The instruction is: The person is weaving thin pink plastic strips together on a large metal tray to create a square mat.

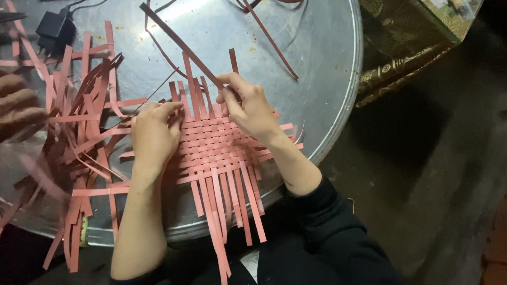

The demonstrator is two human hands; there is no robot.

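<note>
Woven mat: one flat mat of pink paper strips [216,150], lying on the near part of a round metal tray-table [327,63], its loose ends fanning out toward the person and over the table's near rim.
Step in hand: weaving, by my judgement; a fresh strip is being worked in at the mat's far edge, where the upright ends stand free.
Right hand: the right hand [251,108] pinches one long pink strip [182,45] between thumb and fingertips, the strip slanting away to the upper left.
Left hand: the left hand [153,134] lies with fingers pressed together on the mat's left far corner, holding it down (it grips nothing that I can make out).
Next move calls for: a steady hold on the mat and care to pass the strip over and under alternate ends, I would say, without creasing it.
Count: one mat, one strip in hand, two working hands.
Loose strips: a heap of spare strips [79,121] left of the mat, too tangled to count; two or three more lie at the far side.
Other hand: another person's hand [18,105], blurred, at the left edge.
Black charger: one black plug adapter [53,29] at the far left.
</note>
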